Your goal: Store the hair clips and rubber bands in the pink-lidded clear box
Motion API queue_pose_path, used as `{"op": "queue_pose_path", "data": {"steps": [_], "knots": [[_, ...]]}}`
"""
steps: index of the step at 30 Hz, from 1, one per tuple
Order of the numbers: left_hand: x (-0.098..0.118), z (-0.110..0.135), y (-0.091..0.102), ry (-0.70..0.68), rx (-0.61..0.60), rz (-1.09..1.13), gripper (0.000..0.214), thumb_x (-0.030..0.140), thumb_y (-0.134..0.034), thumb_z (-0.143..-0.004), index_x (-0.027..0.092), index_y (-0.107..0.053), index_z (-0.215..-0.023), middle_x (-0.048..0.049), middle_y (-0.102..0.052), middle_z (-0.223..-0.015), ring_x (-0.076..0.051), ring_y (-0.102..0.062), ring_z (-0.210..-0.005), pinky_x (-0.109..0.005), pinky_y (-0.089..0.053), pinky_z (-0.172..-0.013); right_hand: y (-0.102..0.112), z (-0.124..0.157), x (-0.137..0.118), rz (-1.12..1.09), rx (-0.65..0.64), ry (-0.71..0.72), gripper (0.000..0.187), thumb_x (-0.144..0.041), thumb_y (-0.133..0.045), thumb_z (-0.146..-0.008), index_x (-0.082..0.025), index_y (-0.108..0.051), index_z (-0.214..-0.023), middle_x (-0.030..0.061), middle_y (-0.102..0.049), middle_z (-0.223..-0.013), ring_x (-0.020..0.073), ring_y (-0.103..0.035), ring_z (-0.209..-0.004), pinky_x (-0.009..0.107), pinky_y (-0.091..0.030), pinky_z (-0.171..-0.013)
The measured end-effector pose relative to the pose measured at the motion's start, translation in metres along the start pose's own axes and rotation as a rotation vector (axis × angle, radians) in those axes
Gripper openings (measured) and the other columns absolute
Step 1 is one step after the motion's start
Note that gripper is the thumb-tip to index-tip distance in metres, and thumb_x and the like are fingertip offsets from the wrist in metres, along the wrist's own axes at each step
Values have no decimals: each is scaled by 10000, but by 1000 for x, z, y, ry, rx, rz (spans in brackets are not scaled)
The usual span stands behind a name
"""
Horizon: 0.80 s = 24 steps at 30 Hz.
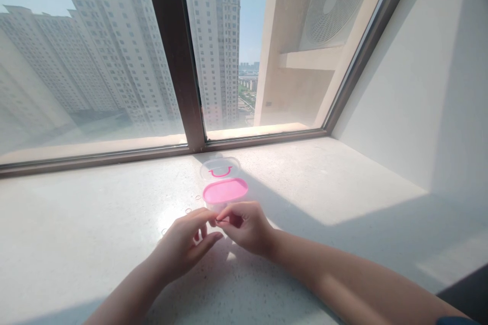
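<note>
A small clear plastic box point(224, 190) with a pink inside stands open on the pale stone windowsill point(95, 223), its clear lid point(220, 168) tipped back toward the window. Just in front of it my left hand point(186, 245) and my right hand point(246, 226) meet fingertip to fingertip. Both pinch something tiny between thumb and fingers; I cannot make out what it is. Several small clear rings point(188, 210) lie on the sill left of the box.
A dark window frame point(175, 56) and glass run along the back of the sill. A white wall point(427, 91) closes the right side. Sunlight and shadow cross the sill at the right.
</note>
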<state>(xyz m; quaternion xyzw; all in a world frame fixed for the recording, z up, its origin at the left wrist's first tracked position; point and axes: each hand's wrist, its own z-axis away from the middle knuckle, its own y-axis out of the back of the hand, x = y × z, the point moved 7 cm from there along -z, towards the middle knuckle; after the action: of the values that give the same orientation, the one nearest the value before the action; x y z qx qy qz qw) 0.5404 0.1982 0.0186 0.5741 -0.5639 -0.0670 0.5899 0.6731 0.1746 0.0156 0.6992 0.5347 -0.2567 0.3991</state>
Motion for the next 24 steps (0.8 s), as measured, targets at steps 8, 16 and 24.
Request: {"op": "queue_pose_path", "data": {"steps": [8, 16, 24], "knots": [[5, -3, 2, 14, 52, 16, 202, 263, -493, -946, 192, -662, -1028, -26, -688, -839, -116, -583, -659, -226, -470, -593, -1, 1, -4, 69, -9, 70, 55, -173, -685, -743, -131, -711, -719, -13, -563, -535, 70, -449, -470, 180, -348, -473], [-2, -1, 6, 11, 102, 31, 178, 247, -488, -952, 194, -658, -950, -14, -678, -797, -117, -589, -654, -226, -472, -604, -6, 1, -2, -88, -118, -15, 128, -123, -605, -753, -117, -707, -831, -57, -439, -491, 64, -356, -431, 188, -302, -429], [2, 0, 8, -42, 157, -4, 193, 183, -501, -932, 203, -650, -1052, -23, -687, -854, -113, -603, -687, -222, -485, -618, -6, 1, 0, -163, -119, -107, 167, -145, -555, -807, -110, -715, -842, -7, -558, -518, 96, -507, -429, 197, -393, -433]]}}
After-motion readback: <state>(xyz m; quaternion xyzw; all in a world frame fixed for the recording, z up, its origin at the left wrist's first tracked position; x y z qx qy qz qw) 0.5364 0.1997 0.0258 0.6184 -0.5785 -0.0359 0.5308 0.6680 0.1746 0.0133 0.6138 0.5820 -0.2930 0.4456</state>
